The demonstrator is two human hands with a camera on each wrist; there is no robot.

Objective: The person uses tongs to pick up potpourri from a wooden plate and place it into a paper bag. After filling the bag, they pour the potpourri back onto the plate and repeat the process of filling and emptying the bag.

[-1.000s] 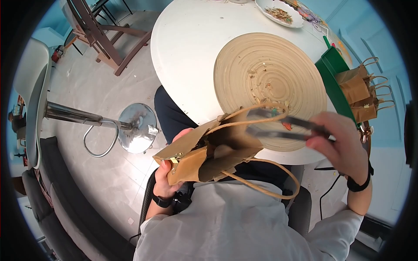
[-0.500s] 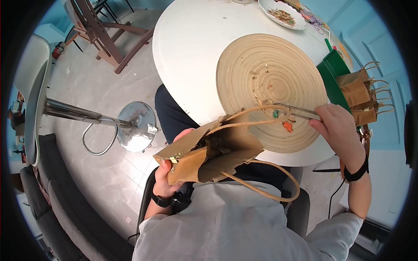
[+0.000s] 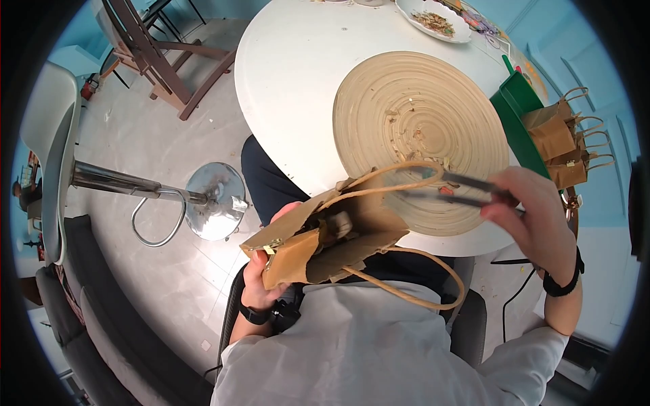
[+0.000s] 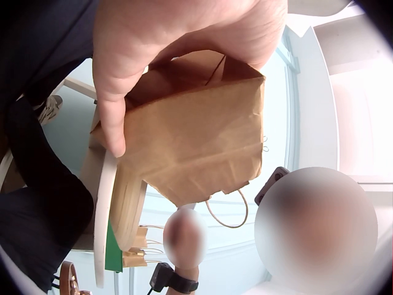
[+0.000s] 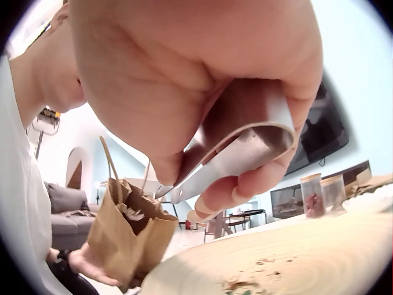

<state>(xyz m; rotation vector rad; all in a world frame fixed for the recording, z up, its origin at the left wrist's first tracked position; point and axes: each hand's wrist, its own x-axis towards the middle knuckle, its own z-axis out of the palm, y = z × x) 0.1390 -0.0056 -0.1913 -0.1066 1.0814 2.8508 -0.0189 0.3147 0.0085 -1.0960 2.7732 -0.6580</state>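
A brown paper bag [image 3: 292, 260] with twisted handles is tilted, its mouth toward the right hand. My left hand [image 3: 263, 281] grips it near the bottom, thumb on one side and fingers partly hidden behind it. A pale piece [image 3: 340, 223] shows inside the bag. My right hand [image 3: 531, 203] holds metal tongs [image 5: 245, 144] by the bent end. Their arms are spread and blurred in the head view, the tips overlapping the bag's mouth and one handle. Below lies a round ridged wooden board [image 3: 379, 101] with small dry bits and an orange piece [image 3: 445, 191].
The board lies on a white round table [image 3: 284, 88]. A white dish [image 3: 443, 30] of dry bits stands at the far edge. On the right are a green container [image 3: 518, 108] and several small paper bags [image 3: 552, 132]. Lidded jars [image 5: 313, 195] show in the right wrist view.
The tongs were over the bag's mouth, then pinched together down at the board near the orange piece, and are now back at the bag, spread. The left hand and bag have hardly moved.
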